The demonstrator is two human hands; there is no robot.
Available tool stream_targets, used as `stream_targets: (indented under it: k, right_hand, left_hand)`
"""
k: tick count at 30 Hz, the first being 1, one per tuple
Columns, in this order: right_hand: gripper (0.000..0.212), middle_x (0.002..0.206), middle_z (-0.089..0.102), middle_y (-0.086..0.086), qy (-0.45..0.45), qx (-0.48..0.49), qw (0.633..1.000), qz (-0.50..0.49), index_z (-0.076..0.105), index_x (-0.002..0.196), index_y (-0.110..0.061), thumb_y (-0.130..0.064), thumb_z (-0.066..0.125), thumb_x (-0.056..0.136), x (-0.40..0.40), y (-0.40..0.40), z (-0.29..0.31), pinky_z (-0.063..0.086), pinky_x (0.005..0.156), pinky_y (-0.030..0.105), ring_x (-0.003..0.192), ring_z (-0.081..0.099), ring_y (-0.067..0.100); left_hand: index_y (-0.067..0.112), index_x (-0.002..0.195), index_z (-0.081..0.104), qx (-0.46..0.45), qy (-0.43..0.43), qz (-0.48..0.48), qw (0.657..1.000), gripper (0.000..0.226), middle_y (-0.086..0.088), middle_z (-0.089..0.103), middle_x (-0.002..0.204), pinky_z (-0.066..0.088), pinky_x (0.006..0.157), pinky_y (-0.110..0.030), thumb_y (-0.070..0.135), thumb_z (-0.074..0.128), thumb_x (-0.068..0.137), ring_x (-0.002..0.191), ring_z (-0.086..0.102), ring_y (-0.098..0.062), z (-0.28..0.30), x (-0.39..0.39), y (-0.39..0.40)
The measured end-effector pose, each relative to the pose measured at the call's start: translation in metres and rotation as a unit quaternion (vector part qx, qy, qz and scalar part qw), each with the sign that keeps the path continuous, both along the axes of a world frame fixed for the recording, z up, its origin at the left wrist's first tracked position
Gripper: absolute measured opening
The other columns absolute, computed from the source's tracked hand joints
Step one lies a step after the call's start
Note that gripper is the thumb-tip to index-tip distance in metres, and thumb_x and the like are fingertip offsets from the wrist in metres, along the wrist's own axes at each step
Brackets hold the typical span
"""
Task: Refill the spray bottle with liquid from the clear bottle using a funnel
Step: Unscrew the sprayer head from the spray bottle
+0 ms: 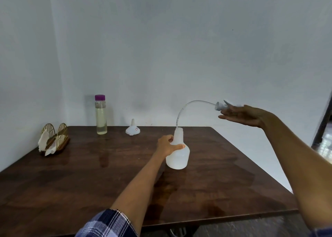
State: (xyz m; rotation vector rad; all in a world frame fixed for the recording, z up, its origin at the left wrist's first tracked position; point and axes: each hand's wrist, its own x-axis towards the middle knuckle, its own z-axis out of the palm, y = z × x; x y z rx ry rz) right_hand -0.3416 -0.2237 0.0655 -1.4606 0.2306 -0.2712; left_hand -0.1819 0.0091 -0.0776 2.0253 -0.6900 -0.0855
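Note:
A white translucent spray bottle (177,157) stands upright on the dark wooden table (107,174), and my left hand (168,145) grips its shoulder. My right hand (240,115) holds the white spray head (224,104) raised to the right of the bottle. The head's clear dip tube (186,107) curves down, its lower end still at the bottle's open neck. A white funnel (132,129) rests upside down, spout up, at the table's back. To its left stands the clear bottle (101,114) with a purple cap and pale yellowish liquid.
A gold wire napkin holder (54,138) with white napkins sits at the table's far left. White walls close in behind and on the left. A dark doorway (323,125) lies past the table's right edge.

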Motion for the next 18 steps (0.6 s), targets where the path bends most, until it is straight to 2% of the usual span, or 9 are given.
stream_targets:
  k: [2,4,6,7,9,12,13,16,18]
  right_hand:
    - [0.048,0.102,0.07,0.008,-0.009,-0.021,0.998,-0.057,0.053,0.128,-0.011,-0.001,0.067,0.083,0.007,-0.005,-0.006,0.06,0.067,0.025,0.106,0.059,0.021]
    - [0.053,0.094,0.072,0.001,-0.006,-0.025,0.996,-0.089,0.053,0.13,-0.014,-0.009,0.069,0.08,0.012,-0.014,-0.014,0.061,0.065,0.027,0.106,0.051,0.015]
    - [0.055,0.105,0.067,0.001,0.042,-0.079,0.989,-0.114,0.059,0.122,-0.018,-0.028,0.076,0.07,0.014,-0.019,-0.024,0.061,0.068,0.03,0.113,0.051,0.015]
    - [0.054,0.112,0.063,0.004,0.06,-0.104,0.984,-0.135,0.06,0.121,-0.015,-0.034,0.076,0.072,0.016,-0.022,-0.032,0.061,0.068,0.031,0.115,0.052,0.017]
    - [0.058,0.115,0.062,0.013,0.048,-0.092,0.976,-0.194,0.058,0.123,-0.005,-0.036,0.074,0.077,0.018,-0.029,-0.047,0.061,0.064,0.028,0.098,0.063,0.022]
    - [0.047,0.093,0.067,0.016,0.003,-0.05,0.972,-0.23,0.061,0.113,0.003,-0.03,0.072,0.082,0.018,-0.027,-0.063,0.058,0.052,0.02,0.061,0.07,0.019]
    - [0.044,0.09,0.067,0.015,-0.003,-0.037,0.974,-0.224,0.061,0.111,0.003,-0.029,0.071,0.083,0.017,-0.025,-0.066,0.059,0.053,0.021,0.06,0.07,0.019]
    - [0.042,0.094,0.068,0.016,-0.028,-0.014,0.978,-0.205,0.06,0.112,0.001,-0.03,0.069,0.085,0.016,-0.021,-0.066,0.06,0.064,0.023,0.075,0.069,0.025]
    - [0.042,0.093,0.068,0.016,-0.031,-0.019,0.979,-0.2,0.06,0.113,0.001,-0.029,0.069,0.085,0.015,-0.02,-0.064,0.06,0.065,0.024,0.078,0.068,0.025]
  left_hand:
    - [0.006,0.124,0.056,-0.001,0.001,0.001,1.0,0.06,-0.008,0.058,0.128,0.046,0.093,-0.03,0.035,0.076,0.075,0.116,0.055,-0.023,0.0,-0.001,0.0]
    - [0.006,0.123,0.057,-0.005,0.001,0.001,1.0,0.059,-0.008,0.059,0.127,0.046,0.092,-0.03,0.035,0.076,0.075,0.115,0.055,-0.023,0.0,-0.001,0.0]
    - [0.006,0.123,0.057,-0.005,0.0,0.001,1.0,0.059,-0.009,0.059,0.127,0.047,0.093,-0.031,0.035,0.076,0.075,0.115,0.056,-0.024,0.0,-0.001,0.001]
    - [0.006,0.123,0.057,-0.003,-0.002,0.0,1.0,0.059,-0.009,0.059,0.127,0.047,0.093,-0.032,0.035,0.076,0.075,0.115,0.056,-0.024,0.0,-0.001,0.0]
    - [0.006,0.123,0.057,-0.001,-0.005,0.001,1.0,0.059,-0.009,0.059,0.126,0.047,0.092,-0.031,0.035,0.076,0.076,0.115,0.056,-0.024,0.0,0.0,0.0]
    - [0.005,0.122,0.057,-0.004,-0.009,0.002,1.0,0.059,-0.009,0.059,0.126,0.045,0.089,-0.028,0.035,0.076,0.076,0.115,0.055,-0.024,0.0,0.0,0.0]
    - [0.004,0.123,0.057,-0.005,-0.01,0.001,1.0,0.059,-0.009,0.059,0.126,0.045,0.089,-0.028,0.035,0.076,0.076,0.115,0.055,-0.024,-0.001,-0.001,0.0]
    - [0.004,0.122,0.058,-0.007,-0.011,0.001,1.0,0.059,-0.009,0.06,0.125,0.045,0.088,-0.028,0.035,0.076,0.075,0.115,0.056,-0.023,-0.001,0.0,0.001]
    - [0.004,0.122,0.058,-0.005,-0.009,-0.001,1.0,0.059,-0.009,0.06,0.125,0.044,0.087,-0.027,0.035,0.076,0.075,0.115,0.056,-0.023,-0.001,0.0,0.001]
